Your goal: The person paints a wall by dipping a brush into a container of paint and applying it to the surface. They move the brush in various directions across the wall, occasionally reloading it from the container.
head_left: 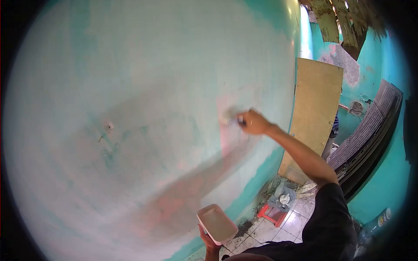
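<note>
My right hand (254, 122) is closed round the handle of a paintbrush (228, 118), its pale head against the wall and smeared by motion. The wall (165, 52) carries a thin, streaky whitish coat over turquoise, with pinkish patches near the brush and lower down. Low in the view, my left hand (210, 240) grips a rectangular plastic tub (229, 239) from below and the side. Inside the tub is a pale pinkish-beige liquid.
A red stool (278, 222) with a grey plastic bag (282, 199) on it stands on the tiled floor (300, 222). A wooden board (314, 100) leans upright behind it. Corrugated sheets (365, 130) are stacked at the right. A hole (109, 126) marks the wall.
</note>
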Demonstrator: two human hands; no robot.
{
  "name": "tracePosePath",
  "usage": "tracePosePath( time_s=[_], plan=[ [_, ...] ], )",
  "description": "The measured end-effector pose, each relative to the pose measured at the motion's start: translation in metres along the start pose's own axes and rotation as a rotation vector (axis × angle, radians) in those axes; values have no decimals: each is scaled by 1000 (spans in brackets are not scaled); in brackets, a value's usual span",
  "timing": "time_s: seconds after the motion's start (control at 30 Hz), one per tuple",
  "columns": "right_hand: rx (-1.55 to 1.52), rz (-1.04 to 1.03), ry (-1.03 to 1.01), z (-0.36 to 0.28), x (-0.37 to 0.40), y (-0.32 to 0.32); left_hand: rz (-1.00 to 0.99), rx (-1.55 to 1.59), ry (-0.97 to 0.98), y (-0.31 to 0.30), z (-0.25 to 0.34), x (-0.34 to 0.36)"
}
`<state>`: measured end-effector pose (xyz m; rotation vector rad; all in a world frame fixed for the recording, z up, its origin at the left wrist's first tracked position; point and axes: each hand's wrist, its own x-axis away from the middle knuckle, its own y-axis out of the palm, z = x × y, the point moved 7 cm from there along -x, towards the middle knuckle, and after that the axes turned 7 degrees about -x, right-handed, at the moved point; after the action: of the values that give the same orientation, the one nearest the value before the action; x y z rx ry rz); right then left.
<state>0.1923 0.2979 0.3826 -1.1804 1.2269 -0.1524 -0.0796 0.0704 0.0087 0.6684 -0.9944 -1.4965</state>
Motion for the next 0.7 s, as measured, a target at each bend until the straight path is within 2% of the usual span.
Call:
tracePosePath(
  time_s=[0.07,0.13,0.23,0.3,0.37,0.4,0.43,0.5,0.57,0.6,0.67,0.7],
  plan=[
    [-64,-402,152,-1,32,32,-86,94,-84,16,-7,-3],
    [-150,-490,55,15,25,40,-88,124,-96,23,-10,-4],
    [-73,-288,-34,2,-49,-43,-82,133,-76,29,-13,-10],
    [33,-256,-97,-19,-108,-113,-56,113,-58,25,-16,-8],
    [218,-91,-130,-43,-155,-188,-29,109,-4,20,-16,-12],
    [236,85,-307,-46,-178,-223,-29,108,-4,20,-16,-12],
    [234,128,-256,-49,-201,-255,-31,128,-3,23,-15,-17],
    [67,228,92,-63,-222,-315,-17,143,6,25,-11,-11],
    [179,501,19,-67,-248,-369,85,244,54,29,-2,-13],
    [174,492,29,-57,-261,-375,98,242,49,31,2,-9],
    [2,649,6,-36,-282,-400,7,172,58,47,10,-9],
    [18,524,24,-27,-294,-397,-5,196,22,42,7,-12]
  ],
)
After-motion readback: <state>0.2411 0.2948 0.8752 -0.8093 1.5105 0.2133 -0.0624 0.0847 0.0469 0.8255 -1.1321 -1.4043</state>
